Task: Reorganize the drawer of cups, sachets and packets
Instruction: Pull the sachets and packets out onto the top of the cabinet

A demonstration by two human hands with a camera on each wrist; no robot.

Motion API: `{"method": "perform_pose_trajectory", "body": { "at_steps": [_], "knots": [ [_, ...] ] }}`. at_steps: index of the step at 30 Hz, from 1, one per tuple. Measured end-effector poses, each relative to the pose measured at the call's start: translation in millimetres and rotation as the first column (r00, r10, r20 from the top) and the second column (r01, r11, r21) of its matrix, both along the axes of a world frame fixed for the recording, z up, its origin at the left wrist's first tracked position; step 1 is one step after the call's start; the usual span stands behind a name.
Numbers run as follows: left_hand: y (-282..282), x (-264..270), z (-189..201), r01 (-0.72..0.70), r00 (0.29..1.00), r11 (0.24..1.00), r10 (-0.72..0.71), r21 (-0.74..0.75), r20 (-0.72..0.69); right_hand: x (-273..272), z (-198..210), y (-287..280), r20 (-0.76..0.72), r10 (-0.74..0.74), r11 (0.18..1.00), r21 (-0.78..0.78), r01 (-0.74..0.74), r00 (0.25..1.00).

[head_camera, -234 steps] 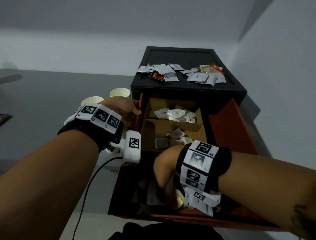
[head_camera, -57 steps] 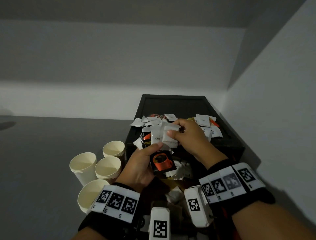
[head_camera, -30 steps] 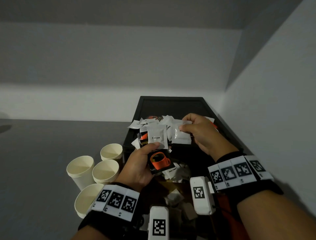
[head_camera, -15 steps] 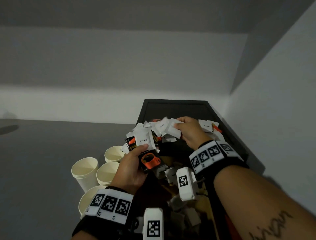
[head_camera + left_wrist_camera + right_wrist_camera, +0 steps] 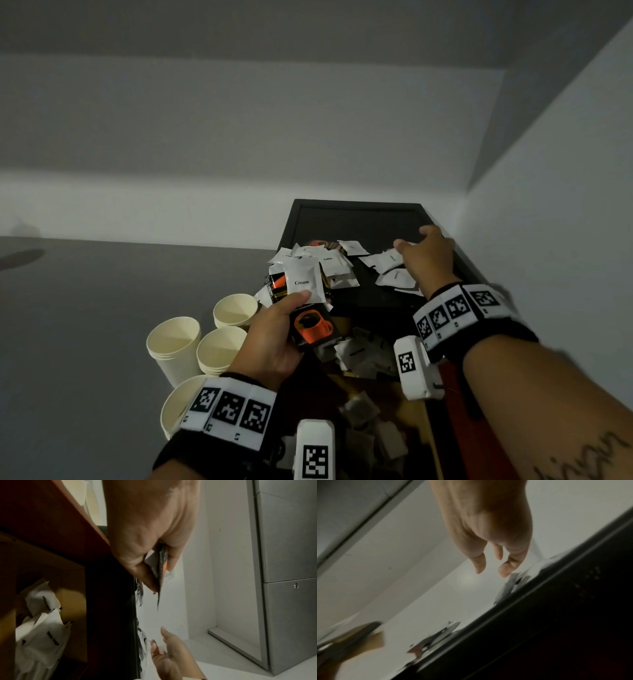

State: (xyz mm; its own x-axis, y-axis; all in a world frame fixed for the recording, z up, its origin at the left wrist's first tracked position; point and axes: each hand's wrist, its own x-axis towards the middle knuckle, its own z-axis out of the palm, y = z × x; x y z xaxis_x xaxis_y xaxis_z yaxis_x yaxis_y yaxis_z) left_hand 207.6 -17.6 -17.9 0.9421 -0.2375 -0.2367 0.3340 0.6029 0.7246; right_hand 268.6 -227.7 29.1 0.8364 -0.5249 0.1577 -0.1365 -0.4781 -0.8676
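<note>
Sachets (image 5: 394, 270) on the cabinet top (image 5: 359, 219) — my right hand (image 5: 426, 255) hovers, fingers spread; left hand (image 5: 274, 339) pinches the Cream sachet (image 5: 303, 279) and coffee packet (image 5: 313, 329) — I should sort by label.

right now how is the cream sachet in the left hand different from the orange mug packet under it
The cream sachet is plain white with the printed word Cream; the orange mug packet is black with an orange mug picture. The cream sachet sits at the top of the fan under the thumb, while the orange mug packet lies lower, against the palm. Both are flat and held together in the left hand, above the open drawer.
</note>
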Motion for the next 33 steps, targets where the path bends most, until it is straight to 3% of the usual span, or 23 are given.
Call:
{"method": "perform_pose_trajectory", "body": {
  "at_steps": [2, 3, 5, 7, 10, 14, 17, 19, 26, 31, 33],
  "knots": [
    [-2.3, 0.8, -0.3, 0.012, 1.000, 1.000, -0.012, -0.008, 0.006, -11.5, 7.9, 18.1, 0.008, 0.128, 0.989, -0.077, -0.127, 0.992],
    [-4.0, 0.6, -0.3, 0.020, 1.000, 1.000, -0.019, -0.016, 0.008, -17.3, 10.5, 28.4, -0.001, 0.262, 0.961, -0.092, -0.261, 0.965],
    [-7.8, -0.2, -0.6, 0.034, 0.999, 0.999, -0.034, -0.016, 0.020, -29.8, 13.5, 50.1, -0.088, 0.560, 0.822, -0.064, -0.566, 0.824],
    [-11.2, -1.0, -1.3, 0.035, 0.999, 0.999, -0.035, -0.005, 0.038, -35.3, 11.6, 64.3, -0.157, 0.692, 0.701, -0.088, -0.708, 0.705],
    [-10.6, -2.2, -1.7, 0.028, 0.999, 0.999, -0.029, 0.017, 0.030, -32.4, 8.6, 66.5, -0.078, 0.644, 0.752, -0.112, -0.649, 0.761],
    [-1.6, -1.8, -2.8, 0.015, 1.000, 1.000, -0.015, 0.011, 0.001, -33.4, 14.0, 55.5, 0.047, 0.519, 0.846, 0.116, -0.521, 0.853],
    [-0.8, -1.0, -1.1, -0.005, 1.000, 1.000, 0.005, -0.013, -0.002, -42.8, 19.2, 50.1, 0.082, 0.580, 0.722, 0.409, -0.558, 0.811],
    [-3.8, -0.6, 0.9, -0.016, 1.000, 0.999, 0.016, -0.031, 0.011, -50.4, 17.3, 51.7, 0.042, 0.659, 0.655, 0.458, -0.601, 0.751],
    [-10.7, -0.2, 5.3, -0.030, 0.998, 0.994, 0.035, -0.106, 0.047, -60.8, 12.1, 54.8, -0.031, 0.671, 0.678, 0.431, -0.596, 0.741],
    [-10.7, 0.2, 6.7, -0.065, 0.996, 0.991, 0.071, -0.120, 0.051, -64.5, 4.7, 61.3, -0.198, 0.676, 0.737, 0.174, -0.653, 0.710],
    [-11.5, -0.7, 8.5, -0.059, 0.996, 0.988, 0.067, -0.143, 0.052, -66.3, 1.3, 66.0, -0.205, 0.677, 0.735, 0.137, -0.665, 0.707]
  ]
}}
